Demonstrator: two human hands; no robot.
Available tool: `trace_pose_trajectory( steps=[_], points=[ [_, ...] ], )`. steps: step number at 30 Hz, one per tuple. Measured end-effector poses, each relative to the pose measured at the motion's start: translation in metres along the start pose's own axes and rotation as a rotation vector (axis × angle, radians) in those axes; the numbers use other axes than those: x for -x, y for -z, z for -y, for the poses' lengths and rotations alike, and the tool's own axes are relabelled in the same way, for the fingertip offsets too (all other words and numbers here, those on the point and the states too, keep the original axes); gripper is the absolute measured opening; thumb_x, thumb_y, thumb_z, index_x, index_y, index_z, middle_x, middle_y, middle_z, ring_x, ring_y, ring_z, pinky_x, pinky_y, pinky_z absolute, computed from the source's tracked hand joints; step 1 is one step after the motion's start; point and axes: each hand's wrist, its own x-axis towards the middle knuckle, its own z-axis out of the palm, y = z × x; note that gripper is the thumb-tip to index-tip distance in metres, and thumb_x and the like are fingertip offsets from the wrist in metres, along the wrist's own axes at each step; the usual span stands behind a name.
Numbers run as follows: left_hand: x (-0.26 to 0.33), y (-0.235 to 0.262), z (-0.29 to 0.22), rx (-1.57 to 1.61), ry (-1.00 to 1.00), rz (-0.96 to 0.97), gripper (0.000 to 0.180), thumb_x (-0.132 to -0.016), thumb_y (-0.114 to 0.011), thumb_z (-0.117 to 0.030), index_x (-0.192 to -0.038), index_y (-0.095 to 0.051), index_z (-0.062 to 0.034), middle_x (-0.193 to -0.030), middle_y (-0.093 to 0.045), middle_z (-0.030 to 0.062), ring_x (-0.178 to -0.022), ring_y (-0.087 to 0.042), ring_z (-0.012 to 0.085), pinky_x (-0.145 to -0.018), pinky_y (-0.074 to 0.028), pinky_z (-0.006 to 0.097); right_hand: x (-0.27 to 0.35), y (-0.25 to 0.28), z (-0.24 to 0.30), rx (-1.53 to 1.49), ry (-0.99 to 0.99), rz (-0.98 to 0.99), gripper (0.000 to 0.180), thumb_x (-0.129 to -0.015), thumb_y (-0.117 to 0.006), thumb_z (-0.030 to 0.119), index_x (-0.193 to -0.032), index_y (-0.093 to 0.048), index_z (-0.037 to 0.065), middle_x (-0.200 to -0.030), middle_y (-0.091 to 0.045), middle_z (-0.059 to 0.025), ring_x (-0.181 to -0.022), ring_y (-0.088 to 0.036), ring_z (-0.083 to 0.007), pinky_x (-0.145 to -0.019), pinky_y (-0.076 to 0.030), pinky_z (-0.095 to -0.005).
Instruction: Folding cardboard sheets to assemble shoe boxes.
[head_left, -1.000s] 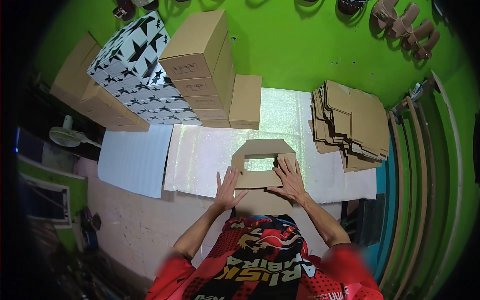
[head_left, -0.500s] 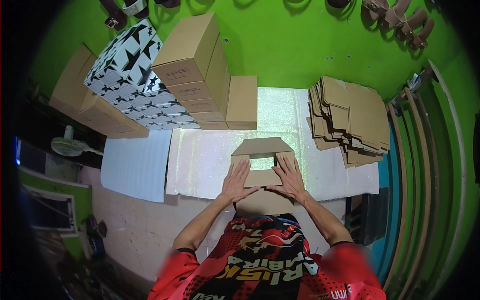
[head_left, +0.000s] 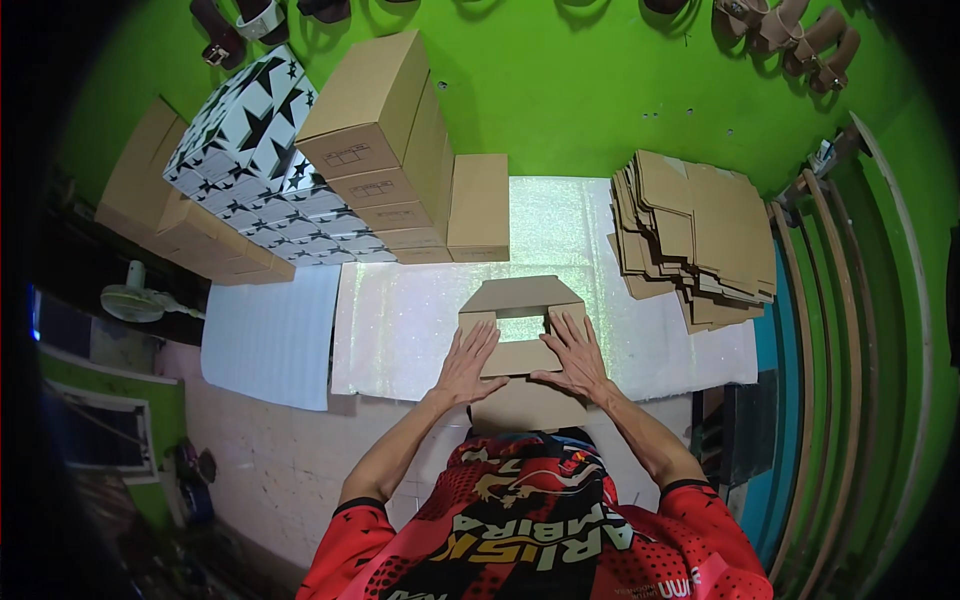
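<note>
A brown cardboard box (head_left: 520,357), partly folded, stands at the near edge of the shiny white sheet. Its far flap (head_left: 522,292) slants up, and a near flap (head_left: 530,408) hangs out toward my body. Through an opening in its middle the bright sheet shows. My left hand (head_left: 466,362) lies flat on the box's left side, fingers stretched forward. On the right side, my right hand (head_left: 575,358) rests the same way, its thumb pointing inward along the near panel. Both hands press on the cardboard without gripping it.
Flat cardboard blanks (head_left: 700,230) are piled at the right. Finished brown boxes (head_left: 375,190) and star-patterned boxes (head_left: 250,130) are stacked at the back left. Sandals (head_left: 790,40) hang on the green wall. A fan (head_left: 135,300) stands far left, and wooden rails (head_left: 835,350) run along the right.
The view has shifted slightly. Both hands stay flat on the box sides, with the left thumb drawn back a little; the box looks the same.
</note>
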Motion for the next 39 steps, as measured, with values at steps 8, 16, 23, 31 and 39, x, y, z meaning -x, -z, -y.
trace_pose_trajectory(
  steps=[8,16,23,31,39],
  points=[
    [-0.006,-0.003,-0.007,-0.060,0.107,0.062,0.115,-0.080,-0.074,-0.067,-0.167,-0.029,-0.0076,-0.175,-0.023,0.0149,-0.162,-0.019,0.0312,-0.131,-0.009,0.057,0.001,0.001,0.001,-0.041,0.019,-0.052,0.089,-0.083,-0.065,0.082,-0.140,-0.065,0.013,-0.171,-0.029,-0.0214,-0.159,-0.026,-0.0400,-0.130,-0.009,-0.0609],
    [-0.018,-0.002,-0.019,-0.078,0.200,0.103,0.122,-0.070,-0.082,-0.069,-0.165,-0.034,-0.0076,-0.175,-0.021,0.0165,-0.163,-0.017,0.0311,-0.130,-0.006,0.061,0.003,-0.001,-0.001,-0.039,0.022,-0.057,0.091,-0.084,-0.062,0.083,-0.139,-0.066,0.011,-0.171,-0.028,-0.0217,-0.159,-0.025,-0.0388,-0.131,-0.009,-0.0598],
    [-0.004,-0.010,0.001,0.060,-0.029,-0.110,0.102,-0.076,-0.081,-0.063,-0.156,-0.048,-0.0083,-0.175,-0.024,0.0164,-0.163,-0.016,0.0343,-0.128,-0.001,0.068,-0.001,0.000,-0.002,-0.004,0.028,0.023,0.100,-0.087,-0.055,0.085,-0.149,-0.057,0.007,-0.172,-0.028,-0.0224,-0.159,-0.025,-0.0399,-0.130,-0.014,-0.0588],
    [-0.009,-0.013,-0.001,0.015,-0.039,-0.065,0.099,-0.080,-0.080,-0.061,-0.156,-0.045,-0.0089,-0.175,-0.023,0.0172,-0.163,-0.018,0.0344,-0.129,0.000,0.067,0.003,-0.007,-0.005,0.070,0.059,0.079,0.103,-0.093,-0.049,0.083,-0.162,-0.041,0.007,-0.169,-0.037,-0.0175,-0.160,-0.026,-0.0333,-0.132,-0.015,-0.0537],
    [-0.009,-0.018,0.011,-0.180,-0.115,-0.048,0.100,-0.084,-0.069,-0.072,-0.158,-0.046,-0.0100,-0.176,-0.022,0.0152,-0.164,-0.012,0.0325,-0.127,0.002,0.071,0.005,-0.003,0.006,0.033,0.100,0.051,0.093,-0.098,-0.053,0.072,-0.161,-0.042,0.006,-0.168,-0.037,-0.0185,-0.158,-0.030,-0.0359,-0.131,-0.018,-0.0553]
  ],
)
